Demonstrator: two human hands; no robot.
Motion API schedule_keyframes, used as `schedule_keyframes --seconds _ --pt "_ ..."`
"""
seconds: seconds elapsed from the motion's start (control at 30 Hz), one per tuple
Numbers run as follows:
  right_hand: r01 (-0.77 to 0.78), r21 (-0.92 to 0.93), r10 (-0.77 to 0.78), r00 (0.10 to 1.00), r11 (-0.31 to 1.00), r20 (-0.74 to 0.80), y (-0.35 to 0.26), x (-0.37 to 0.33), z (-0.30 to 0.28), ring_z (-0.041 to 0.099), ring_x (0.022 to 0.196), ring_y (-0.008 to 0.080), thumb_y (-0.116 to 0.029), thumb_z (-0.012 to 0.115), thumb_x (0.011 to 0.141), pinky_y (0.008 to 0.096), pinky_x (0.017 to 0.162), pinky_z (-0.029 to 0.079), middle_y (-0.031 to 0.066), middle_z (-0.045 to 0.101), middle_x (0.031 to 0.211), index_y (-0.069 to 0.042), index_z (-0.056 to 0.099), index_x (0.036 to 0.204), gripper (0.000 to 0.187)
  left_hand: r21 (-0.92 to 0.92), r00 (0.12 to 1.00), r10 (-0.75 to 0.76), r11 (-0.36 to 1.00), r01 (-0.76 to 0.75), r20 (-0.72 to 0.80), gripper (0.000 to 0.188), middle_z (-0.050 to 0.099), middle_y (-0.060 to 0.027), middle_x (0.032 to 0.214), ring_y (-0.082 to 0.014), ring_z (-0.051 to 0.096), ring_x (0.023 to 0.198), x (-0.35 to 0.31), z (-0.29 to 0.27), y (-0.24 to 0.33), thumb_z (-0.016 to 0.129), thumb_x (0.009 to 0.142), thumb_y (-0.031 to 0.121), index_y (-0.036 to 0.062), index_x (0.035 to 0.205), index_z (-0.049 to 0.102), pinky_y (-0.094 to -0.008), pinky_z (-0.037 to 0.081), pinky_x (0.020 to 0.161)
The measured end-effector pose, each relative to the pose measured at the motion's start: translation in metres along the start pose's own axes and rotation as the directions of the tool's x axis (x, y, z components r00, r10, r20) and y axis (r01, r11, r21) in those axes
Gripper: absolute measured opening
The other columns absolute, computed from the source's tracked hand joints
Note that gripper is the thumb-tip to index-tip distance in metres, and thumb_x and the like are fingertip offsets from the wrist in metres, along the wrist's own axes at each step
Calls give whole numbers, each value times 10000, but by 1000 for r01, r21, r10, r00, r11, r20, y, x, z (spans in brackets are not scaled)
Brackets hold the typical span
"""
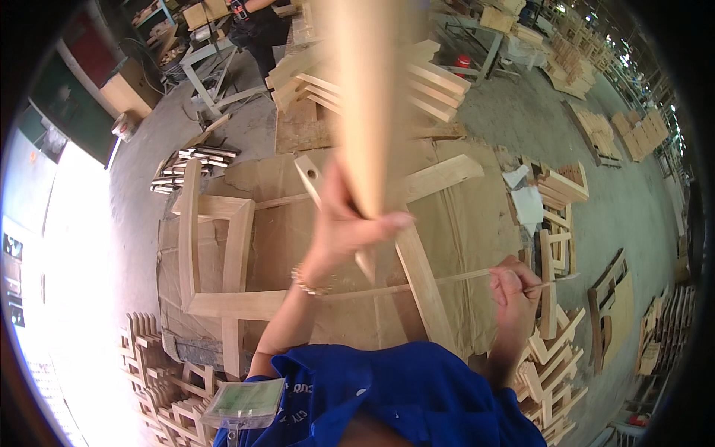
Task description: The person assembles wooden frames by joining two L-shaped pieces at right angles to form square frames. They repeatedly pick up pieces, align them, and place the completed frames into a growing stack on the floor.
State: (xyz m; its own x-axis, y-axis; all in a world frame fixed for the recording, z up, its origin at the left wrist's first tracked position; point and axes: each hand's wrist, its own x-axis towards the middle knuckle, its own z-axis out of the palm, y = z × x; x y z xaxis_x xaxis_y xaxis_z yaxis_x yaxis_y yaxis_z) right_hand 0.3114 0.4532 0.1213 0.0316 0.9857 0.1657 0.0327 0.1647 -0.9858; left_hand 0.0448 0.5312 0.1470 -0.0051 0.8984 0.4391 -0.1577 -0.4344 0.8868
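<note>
My left hand (pixel 344 223) is raised and grips a long pale wooden bar (pixel 365 89) that rises blurred toward the top of the view. My right hand (pixel 514 287) is closed on a thin stick (pixel 547 284) at the right edge of the work surface, its tip pointing right. Below both hands a light wooden chair frame (pixel 223 298) lies flat on brown cardboard (pixel 462 223), with a slanted rail (pixel 421 279) between my hands. A bracelet sits on my left wrist. My blue shirt fills the bottom of the view.
Stacked wooden frame parts (pixel 555 365) sit at my right, more stacks (pixel 160 372) at my lower left. Slatted pieces (pixel 439 89) lie beyond the cardboard, dark strips (pixel 190 167) on the concrete floor at left. A person in dark clothes (pixel 257 30) stands far back.
</note>
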Motion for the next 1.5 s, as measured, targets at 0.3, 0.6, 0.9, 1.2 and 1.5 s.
schedule_keyframes --seconds 0.3,0.6,0.9,1.2,1.5 --pt "-69 59 73 996 996 -52 15 24 42 593 839 100 -211 614 876 247 750 454 33 648 909 24 592 1163 372 515 980 -109 857 7 169 852 583 -175 594 -283 628 562 39 63 -33 624 751 647 -125 1060 436 -357 509 562" --pt "-294 236 262 952 926 156 38 56 9 540 643 43 -236 651 844 189 585 409 -20 616 774 -12 591 1096 342 540 894 -118 828 -152 433 641 660 -161 934 -301 642 851 43 36 -59 624 830 462 35 1288 492 -359 487 773" --pt "-634 246 617 772 733 153 137 84 -86 312 362 -10 -310 699 805 173 325 179 -98 491 547 -140 614 816 190 840 708 -466 401 -365 530 829 529 -129 1136 -282 532 1042 -135 -30 -81 758 648 439 70 1315 431 -408 419 913" --pt "-766 11 748 632 643 203 184 112 -98 317 363 10 -409 748 739 190 334 218 -88 485 542 -132 619 759 307 782 710 -507 615 -100 489 818 523 -143 1155 -300 517 1100 -181 -1 -97 719 659 543 62 1272 470 -426 415 947" --pt "-404 -94 409 911 910 48 151 225 -49 277 406 -11 -400 615 860 153 344 208 38 670 877 -51 618 1032 389 759 921 -268 650 -43 282 517 547 -128 1193 -302 537 1090 -149 -3 -103 689 786 340 78 1207 546 -405 436 906"
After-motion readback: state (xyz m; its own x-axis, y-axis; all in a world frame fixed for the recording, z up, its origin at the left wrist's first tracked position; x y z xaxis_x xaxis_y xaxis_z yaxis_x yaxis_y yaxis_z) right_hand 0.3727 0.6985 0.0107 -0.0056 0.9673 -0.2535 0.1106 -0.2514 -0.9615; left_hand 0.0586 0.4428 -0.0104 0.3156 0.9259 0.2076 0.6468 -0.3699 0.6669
